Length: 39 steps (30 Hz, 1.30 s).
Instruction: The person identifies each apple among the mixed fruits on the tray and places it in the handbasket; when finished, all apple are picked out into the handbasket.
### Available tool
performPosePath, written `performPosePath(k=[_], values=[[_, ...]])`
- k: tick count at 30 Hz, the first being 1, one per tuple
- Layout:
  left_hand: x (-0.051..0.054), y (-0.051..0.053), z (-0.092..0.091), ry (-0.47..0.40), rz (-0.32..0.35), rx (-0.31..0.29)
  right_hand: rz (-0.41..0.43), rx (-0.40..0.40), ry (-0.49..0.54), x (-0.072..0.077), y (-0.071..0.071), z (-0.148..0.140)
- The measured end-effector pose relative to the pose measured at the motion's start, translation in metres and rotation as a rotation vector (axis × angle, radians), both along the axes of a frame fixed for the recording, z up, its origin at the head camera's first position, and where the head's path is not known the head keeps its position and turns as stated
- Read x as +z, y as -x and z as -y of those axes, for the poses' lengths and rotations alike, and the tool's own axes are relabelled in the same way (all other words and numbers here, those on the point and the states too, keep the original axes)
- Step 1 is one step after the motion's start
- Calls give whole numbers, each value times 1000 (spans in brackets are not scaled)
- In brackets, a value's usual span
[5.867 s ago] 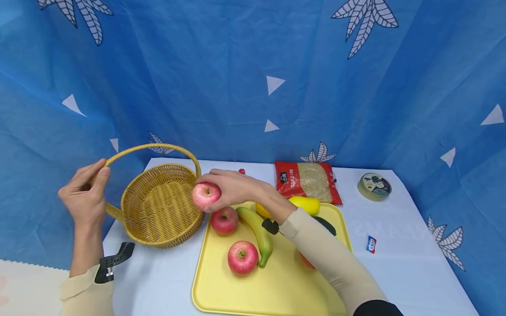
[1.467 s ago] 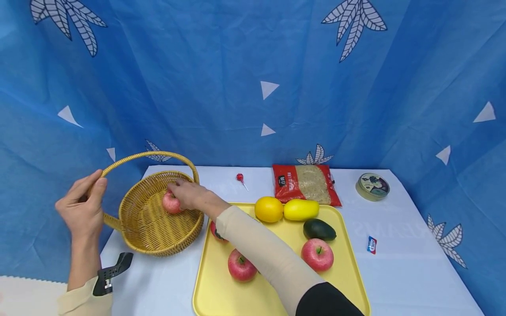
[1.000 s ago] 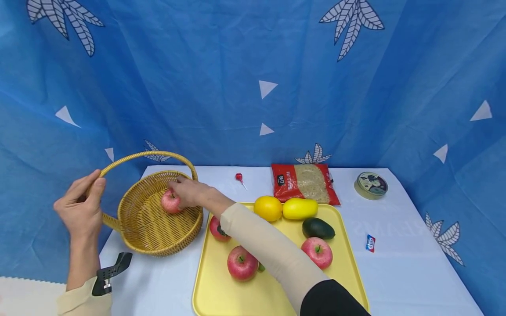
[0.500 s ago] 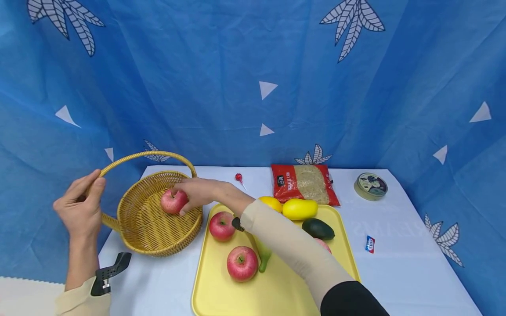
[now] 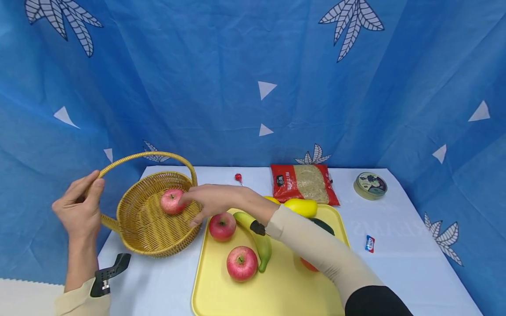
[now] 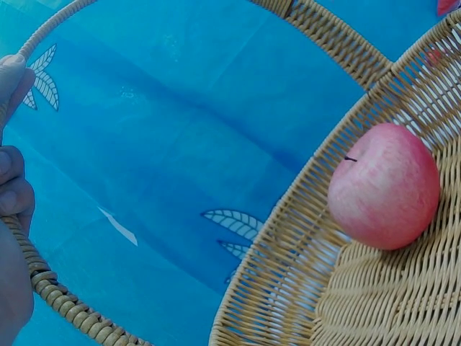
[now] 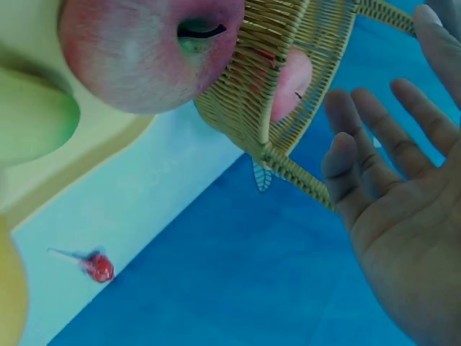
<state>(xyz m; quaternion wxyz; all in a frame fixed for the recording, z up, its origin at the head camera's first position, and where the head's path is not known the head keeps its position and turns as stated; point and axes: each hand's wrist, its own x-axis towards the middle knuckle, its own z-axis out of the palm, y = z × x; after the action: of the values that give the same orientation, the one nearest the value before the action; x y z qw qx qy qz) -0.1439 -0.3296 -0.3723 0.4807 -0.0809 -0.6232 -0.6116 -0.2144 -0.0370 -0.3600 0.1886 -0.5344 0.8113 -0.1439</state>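
My left hand (image 5: 81, 204) grips the tall arched handle (image 5: 146, 154) of a wicker basket (image 5: 160, 251), which is tilted toward me. Inside the basket lies one pink-red apple (image 5: 171, 202), also plain in the left wrist view as an apple (image 6: 385, 187) against the woven wall. My right hand (image 5: 215, 199) is over the basket's right rim, fingers spread and holding nothing. In the right wrist view its palm and fingers (image 7: 403, 144) are bare. Just below that hand, a second apple (image 5: 222, 226) rests on the yellow tray (image 5: 284, 285).
Another apple (image 5: 242, 263) and a banana (image 5: 263, 252) lie on the tray. A long yellow fruit (image 5: 302, 207) and a dark green fruit (image 5: 323, 225) are partly behind my right arm. Behind are a lollipop (image 5: 238, 177) and red bag (image 5: 306, 184); a round tin (image 5: 370, 186) stands right.
My right hand has set the apple down in the basket, let go and drawn back to the right, its fingers spreading. The left hand keeps its grip on the handle.
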Motion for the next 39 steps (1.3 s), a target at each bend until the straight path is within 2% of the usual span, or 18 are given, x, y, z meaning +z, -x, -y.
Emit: performPosePath(k=[11, 16, 19, 21, 27, 30, 33, 39], values=[[-3, 1, 1, 4, 19, 26, 71, -18, 38, 8, -21, -47], [-3, 1, 2, -21, -7, -13, 116, -60, 51, 7, -29, -73], [-3, 2, 2, -47, -32, -50, 143, -54, 66, 5, -35, -87], [-2, 2, 2, -31, -27, -36, 156, -42, 77, 3, -38, -95], [-2, 2, 3, 2, -8, -26, 122, -47, 69, -1, -46, -118], [-4, 3, 6, 8, -6, -40, 117, -70, 50, -3, -48, -129], [-5, 3, 7, 30, 10, -25, 111, -99, 36, -6, -50, -141], [-4, 3, 9, 9, -3, -50, 80, -150, 27, -12, -55, -162]])
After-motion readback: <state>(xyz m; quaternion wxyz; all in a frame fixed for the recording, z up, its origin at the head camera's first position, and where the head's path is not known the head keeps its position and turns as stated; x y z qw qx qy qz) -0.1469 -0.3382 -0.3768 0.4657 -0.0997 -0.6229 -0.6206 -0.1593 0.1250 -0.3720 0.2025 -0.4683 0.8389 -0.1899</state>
